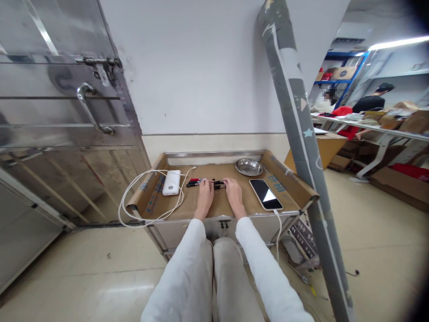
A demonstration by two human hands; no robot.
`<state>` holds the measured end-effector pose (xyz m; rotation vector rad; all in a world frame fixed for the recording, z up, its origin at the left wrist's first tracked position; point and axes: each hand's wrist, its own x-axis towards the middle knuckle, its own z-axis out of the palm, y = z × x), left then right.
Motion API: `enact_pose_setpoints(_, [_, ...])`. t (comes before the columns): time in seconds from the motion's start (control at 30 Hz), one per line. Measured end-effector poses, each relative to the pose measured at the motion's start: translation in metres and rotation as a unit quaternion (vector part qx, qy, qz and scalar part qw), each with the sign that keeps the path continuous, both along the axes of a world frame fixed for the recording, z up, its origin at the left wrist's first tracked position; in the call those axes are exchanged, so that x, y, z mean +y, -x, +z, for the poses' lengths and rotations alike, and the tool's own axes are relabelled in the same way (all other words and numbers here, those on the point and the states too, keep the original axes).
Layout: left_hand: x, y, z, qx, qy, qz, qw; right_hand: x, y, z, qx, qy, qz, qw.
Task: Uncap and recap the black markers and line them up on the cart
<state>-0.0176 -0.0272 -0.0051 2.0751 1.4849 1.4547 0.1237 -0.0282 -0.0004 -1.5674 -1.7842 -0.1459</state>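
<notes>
Several pens (193,183), mostly black with some red, lie side by side across the middle of a cardboard-lined cabinet top (191,203). My left hand (204,196) has its fingers closed on the middle of the bunch. Black pen parts (218,184) show between the two hands, and my right hand (233,194) closes its fingertips on their right end. The fingers partly hide the pens, so I cannot tell how each one lies.
A white power bank (172,182) with a looped white cable (125,197) sits left. To the right are a round metal dish (248,167) and a phone (266,194) plugged into a cable. A tall grey wrapped roll (301,103) leans nearby. Two people sit at a far table.
</notes>
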Motion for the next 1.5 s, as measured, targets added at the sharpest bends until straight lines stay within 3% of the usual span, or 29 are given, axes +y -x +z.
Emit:
enact_pose_setpoints(0.13, [-0.013,0.011,0.004,0.080,0.002,-0.114,0.990,-0.002,0.000,0.000,-0.027,-0.021,0.008,0.999])
enact_pose_setpoints(0.23, [-0.016,0.016,0.001,0.124,0.015,-0.145,0.982,-0.003,0.001,0.000,-0.036,-0.022,0.020,0.999])
enact_pose_setpoints(0.47, [-0.009,0.012,-0.001,0.123,0.046,-0.124,0.984,-0.005,0.001,0.001,-0.037,-0.018,0.034,0.999])
enact_pose_setpoints(0.57, [-0.005,0.005,0.005,0.054,0.020,-0.107,0.993,-0.004,0.002,0.001,-0.042,-0.014,0.042,0.998])
enact_pose_setpoints(0.67, [0.004,-0.001,0.008,-0.002,0.005,-0.045,0.999,-0.006,0.002,0.002,-0.042,-0.004,0.050,0.998])
enact_pose_setpoints(0.93, [0.008,-0.002,0.005,0.084,0.002,-0.003,0.996,-0.009,0.003,0.004,0.000,0.031,0.128,0.991])
enact_pose_setpoints(1.03, [0.002,0.000,0.006,0.099,0.005,0.012,0.995,-0.010,0.002,0.002,0.018,0.039,0.125,0.991])
enact_pose_setpoints(1.23, [-0.003,-0.003,0.005,0.128,0.003,-0.039,0.991,-0.012,0.000,0.001,0.004,0.039,0.086,0.996])
enact_pose_setpoints(1.5, [0.000,-0.004,0.002,0.177,0.007,-0.041,0.983,-0.015,0.002,0.005,0.018,0.056,0.105,0.993])
